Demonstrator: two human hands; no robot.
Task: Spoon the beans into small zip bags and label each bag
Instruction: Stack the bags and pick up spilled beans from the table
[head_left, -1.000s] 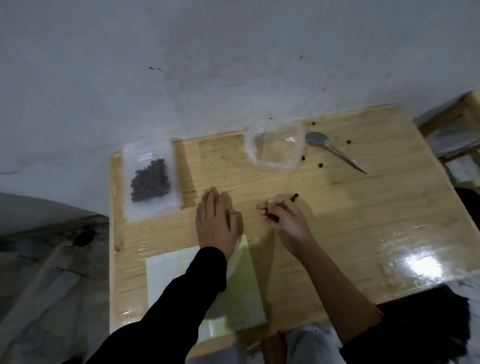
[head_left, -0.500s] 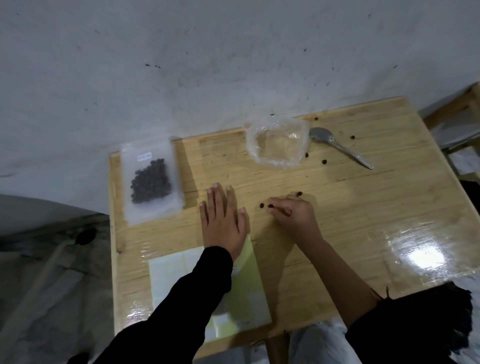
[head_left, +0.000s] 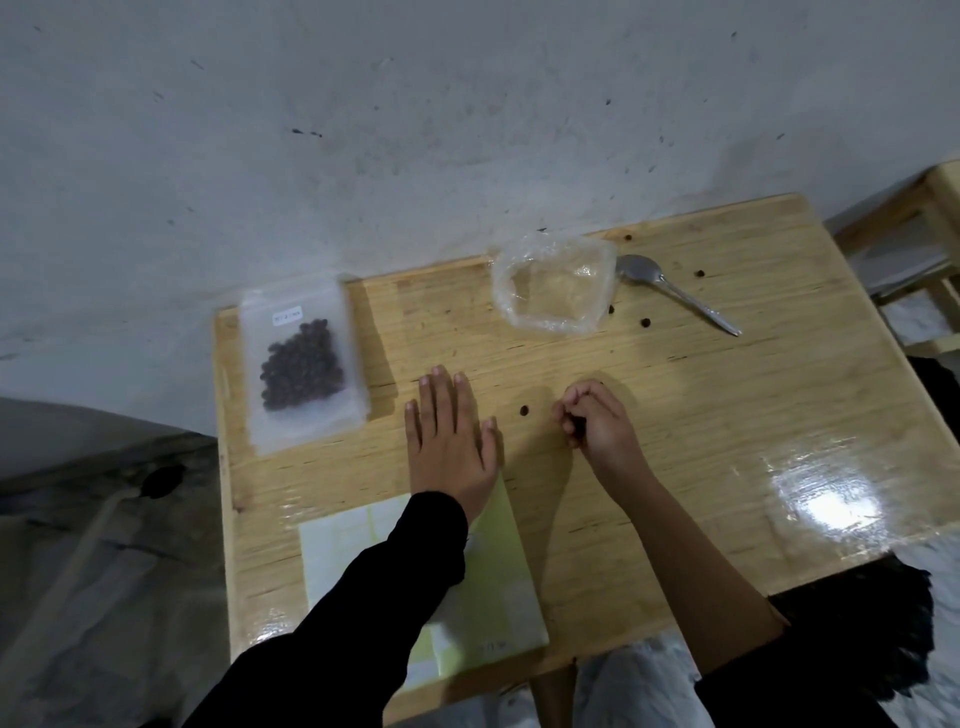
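A small zip bag (head_left: 301, 364) filled with dark beans and bearing a white label lies flat at the table's far left. An open, empty clear plastic bag (head_left: 553, 283) sits at the far middle, with a metal spoon (head_left: 675, 291) just to its right. Loose beans lie scattered on the wood, one of them (head_left: 524, 411) between my hands. My left hand (head_left: 449, 441) rests flat on the table with straight fingers. My right hand (head_left: 597, 421) has its fingers curled, pinching dark beans at the fingertips.
A pale green label sheet (head_left: 488, 597) lies at the near edge of the wooden table (head_left: 727, 415), partly under my left forearm. The table stands against a grey wall. A wooden frame (head_left: 930, 228) stands to the right.
My right hand dropped to the table, then drew its fingers in around beans. My left hand flattened and spread on the wood.
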